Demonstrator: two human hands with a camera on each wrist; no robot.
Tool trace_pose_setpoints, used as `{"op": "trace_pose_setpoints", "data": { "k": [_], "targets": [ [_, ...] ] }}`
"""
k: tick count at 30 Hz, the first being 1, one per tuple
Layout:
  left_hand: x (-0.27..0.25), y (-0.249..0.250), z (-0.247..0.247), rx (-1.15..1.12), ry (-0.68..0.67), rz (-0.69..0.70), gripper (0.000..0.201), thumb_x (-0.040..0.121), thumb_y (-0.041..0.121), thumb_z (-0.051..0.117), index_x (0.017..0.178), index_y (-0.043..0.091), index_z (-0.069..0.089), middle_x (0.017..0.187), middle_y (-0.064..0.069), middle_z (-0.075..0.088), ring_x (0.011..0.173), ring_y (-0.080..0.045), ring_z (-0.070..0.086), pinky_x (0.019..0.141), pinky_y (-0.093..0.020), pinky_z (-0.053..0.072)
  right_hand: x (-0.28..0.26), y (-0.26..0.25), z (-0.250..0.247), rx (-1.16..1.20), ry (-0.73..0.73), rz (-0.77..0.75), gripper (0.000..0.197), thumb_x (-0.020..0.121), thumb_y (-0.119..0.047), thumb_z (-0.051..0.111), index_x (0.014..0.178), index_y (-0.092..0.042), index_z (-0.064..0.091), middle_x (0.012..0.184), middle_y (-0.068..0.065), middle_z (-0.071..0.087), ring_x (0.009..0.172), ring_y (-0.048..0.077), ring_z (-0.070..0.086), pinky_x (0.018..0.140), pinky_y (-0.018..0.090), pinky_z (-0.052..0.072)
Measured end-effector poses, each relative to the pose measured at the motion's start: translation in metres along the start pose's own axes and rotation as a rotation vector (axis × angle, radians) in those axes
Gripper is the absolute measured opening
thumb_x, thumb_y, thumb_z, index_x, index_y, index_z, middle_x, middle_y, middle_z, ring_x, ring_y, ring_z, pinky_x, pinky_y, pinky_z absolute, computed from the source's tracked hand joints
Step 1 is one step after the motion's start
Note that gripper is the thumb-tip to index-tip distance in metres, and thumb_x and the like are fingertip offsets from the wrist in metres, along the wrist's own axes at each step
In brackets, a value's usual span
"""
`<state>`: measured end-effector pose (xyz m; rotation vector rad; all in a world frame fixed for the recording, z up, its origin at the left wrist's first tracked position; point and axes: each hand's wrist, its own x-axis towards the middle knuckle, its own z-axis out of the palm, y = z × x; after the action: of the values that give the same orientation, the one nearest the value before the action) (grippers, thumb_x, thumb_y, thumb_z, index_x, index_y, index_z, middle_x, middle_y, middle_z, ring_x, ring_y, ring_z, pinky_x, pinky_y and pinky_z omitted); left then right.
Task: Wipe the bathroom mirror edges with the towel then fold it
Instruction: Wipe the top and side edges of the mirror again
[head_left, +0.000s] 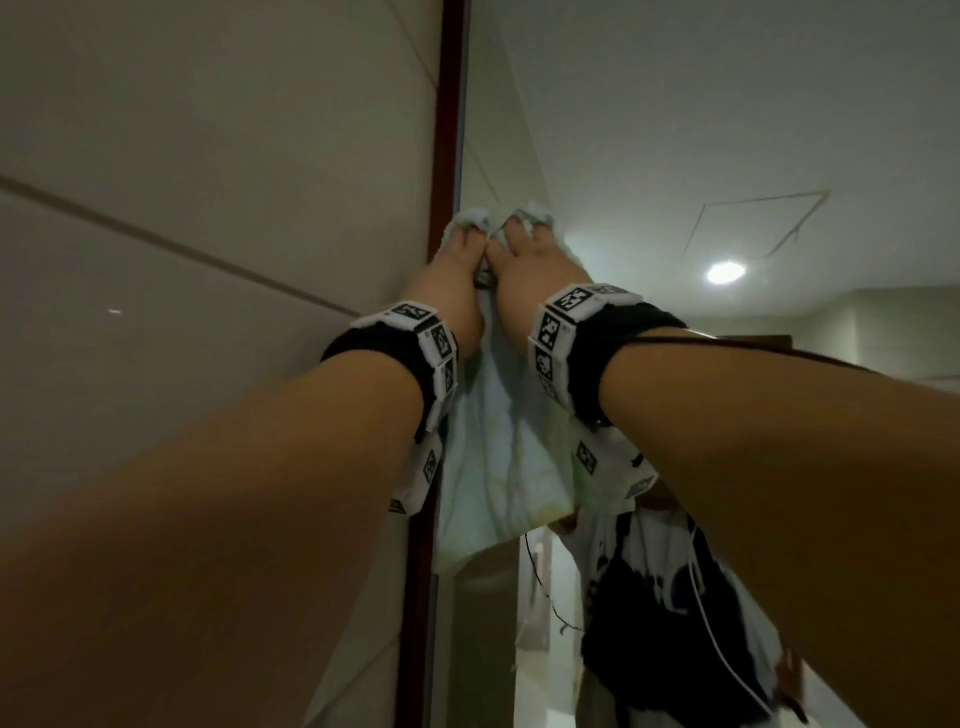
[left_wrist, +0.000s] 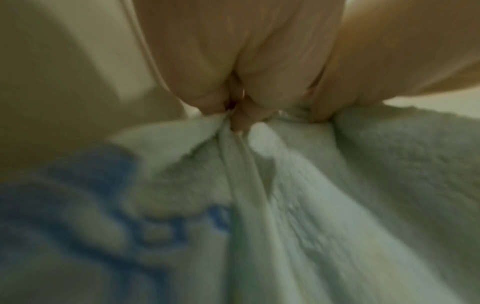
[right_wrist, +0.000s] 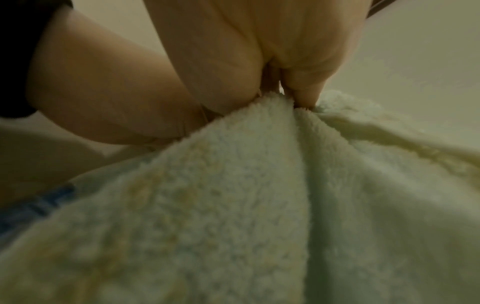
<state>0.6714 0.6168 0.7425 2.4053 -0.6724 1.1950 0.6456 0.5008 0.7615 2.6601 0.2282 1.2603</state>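
A pale fluffy towel (head_left: 498, 457) with blue print (left_wrist: 78, 205) hangs flat against the mirror (head_left: 675, 130), beside its dark red left frame (head_left: 447, 156). Both arms reach up. My left hand (head_left: 462, 249) and right hand (head_left: 524, 244) sit side by side at the towel's top edge, fingertips dug into the cloth. In the left wrist view the fingers (left_wrist: 246, 82) pinch a bunched fold of towel (left_wrist: 337, 205). In the right wrist view the right hand (right_wrist: 285, 61) pinches a ridge of the towel (right_wrist: 233, 205), with the left hand close beside it.
A beige tiled wall (head_left: 208, 208) runs to the left of the frame. The mirror reflects a ceiling light (head_left: 724, 273) and a person's black-and-white shirt (head_left: 675, 597) with thin cables hanging in front of it.
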Motion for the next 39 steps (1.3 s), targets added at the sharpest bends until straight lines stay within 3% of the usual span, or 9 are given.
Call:
{"op": "trace_pose_setpoints", "data": {
  "k": [7,11,15,19,23,31,34,36,39],
  "targets": [
    [-0.034,-0.003,0.028,-0.106,0.092,-0.049,0.096,0.087,-0.006,0.056,0.163,0.023,0.004,0.171,-0.003,-0.001,0.154,-0.023,0.019,0.121,-0.027,0.021,-0.035,-0.002,0.020,-0.014,0.052,-0.053,0.074,0.096,-0.013,0.052,0.159,-0.018,0.014,0.167,0.009,0.004,0.153,0.034,0.003,0.124,0.048,0.016],
    [-0.046,-0.004,0.049,-0.228,0.197,-0.060,0.083,0.092,-0.003,0.051,0.162,0.024,0.015,0.170,-0.001,0.006,0.154,-0.018,0.018,0.119,-0.018,0.012,-0.058,-0.012,0.035,-0.115,0.188,0.007,0.059,0.096,-0.025,0.047,0.153,-0.023,0.030,0.158,0.009,0.028,0.143,0.034,0.028,0.108,0.049,0.033],
    [-0.054,-0.008,0.070,-0.396,0.299,-0.060,0.058,0.105,0.010,0.043,0.160,0.022,0.026,0.169,0.003,0.014,0.145,0.003,0.018,0.107,0.000,0.004,-0.070,-0.019,0.052,-0.138,0.251,0.008,0.049,0.098,-0.024,0.041,0.147,-0.019,0.040,0.149,0.013,0.035,0.130,0.037,0.037,0.097,0.047,0.040],
    [-0.068,-0.012,0.081,-0.392,0.290,-0.095,0.063,0.103,0.006,0.043,0.160,0.027,0.026,0.169,0.006,0.014,0.152,-0.009,0.017,0.113,-0.011,0.005,-0.074,-0.018,0.063,-0.097,0.267,0.002,0.044,0.097,-0.019,0.043,0.141,-0.018,0.047,0.140,0.013,0.038,0.124,0.036,0.038,0.088,0.044,0.049],
    [-0.083,-0.011,0.089,-0.390,0.311,-0.099,0.065,0.101,0.001,0.044,0.160,0.025,0.027,0.169,0.004,0.015,0.153,-0.011,0.018,0.112,-0.010,0.005,-0.083,-0.022,0.072,-0.091,0.259,-0.001,0.042,0.095,-0.015,0.042,0.136,-0.015,0.051,0.137,0.014,0.038,0.121,0.038,0.038,0.084,0.045,0.051],
    [-0.129,-0.016,0.115,-0.361,0.283,-0.098,0.079,0.091,-0.013,0.042,0.160,0.023,0.026,0.169,0.000,0.015,0.152,-0.011,0.020,0.109,-0.003,0.005,-0.126,-0.035,0.098,-0.093,0.206,-0.013,0.044,0.095,-0.015,0.044,0.139,-0.012,0.048,0.141,0.016,0.038,0.123,0.038,0.040,0.091,0.050,0.050],
    [-0.143,-0.021,0.126,-0.348,0.271,-0.081,0.083,0.088,-0.016,0.043,0.159,0.023,0.027,0.169,0.001,0.015,0.146,0.001,0.018,0.100,0.010,-0.002,-0.142,-0.038,0.106,-0.092,0.192,-0.028,0.043,0.098,-0.015,0.043,0.140,-0.011,0.046,0.141,0.016,0.038,0.124,0.038,0.040,0.093,0.051,0.048],
    [-0.153,-0.024,0.132,-0.344,0.271,-0.100,0.084,0.088,-0.017,0.042,0.159,0.025,0.026,0.169,0.003,0.014,0.139,0.008,0.013,0.099,0.010,-0.004,-0.150,-0.040,0.112,-0.092,0.203,-0.031,0.043,0.098,-0.015,0.045,0.140,-0.011,0.046,0.140,0.016,0.040,0.123,0.039,0.041,0.091,0.052,0.049],
    [-0.166,-0.030,0.143,-0.322,0.245,-0.101,0.084,0.088,-0.018,0.040,0.160,0.021,0.023,0.169,0.001,0.015,0.150,-0.003,0.015,0.103,0.008,-0.005,-0.161,-0.044,0.126,-0.092,0.207,-0.039,0.047,0.095,-0.014,0.051,0.142,-0.010,0.046,0.141,0.016,0.041,0.123,0.041,0.041,0.093,0.054,0.049]
  ]
}}
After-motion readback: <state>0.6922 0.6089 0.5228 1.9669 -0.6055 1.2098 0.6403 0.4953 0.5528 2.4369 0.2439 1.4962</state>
